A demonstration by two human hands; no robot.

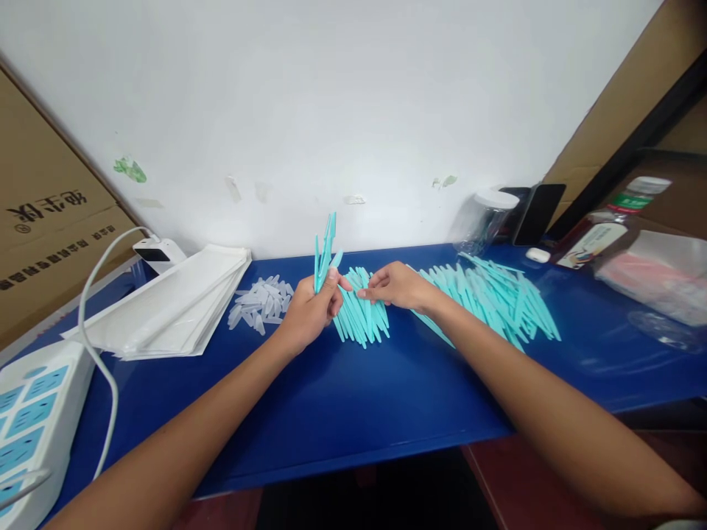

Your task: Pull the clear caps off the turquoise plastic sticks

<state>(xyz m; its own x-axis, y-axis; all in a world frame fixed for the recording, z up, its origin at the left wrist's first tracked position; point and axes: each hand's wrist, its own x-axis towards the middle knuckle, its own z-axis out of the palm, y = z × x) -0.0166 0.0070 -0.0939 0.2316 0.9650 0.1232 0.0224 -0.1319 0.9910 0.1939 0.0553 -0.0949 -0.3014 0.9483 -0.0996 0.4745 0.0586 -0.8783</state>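
My left hand (319,303) is closed around a few turquoise eyebrow razors (327,250), which stick up above the thumb. My right hand (398,285) reaches over the right side of a small middle pile of turquoise razors (361,316), thumb and fingertips pinched together at its upper part. Whatever lies between those fingertips is too small to make out. To the right of that hand, partly behind the forearm, spreads a larger heap of similar razors with paler ends (497,298). Left of my left hand lies a pile of small translucent caps (262,300).
White padded envelopes (182,309) are stacked at the left, near a white power strip (44,419) with a cable (85,294). At the right stand a clear jar (486,221), a dark phone (540,213), a bottle (607,221) and a plastic-wrapped pack (657,272). A wall backs the blue table (353,412).
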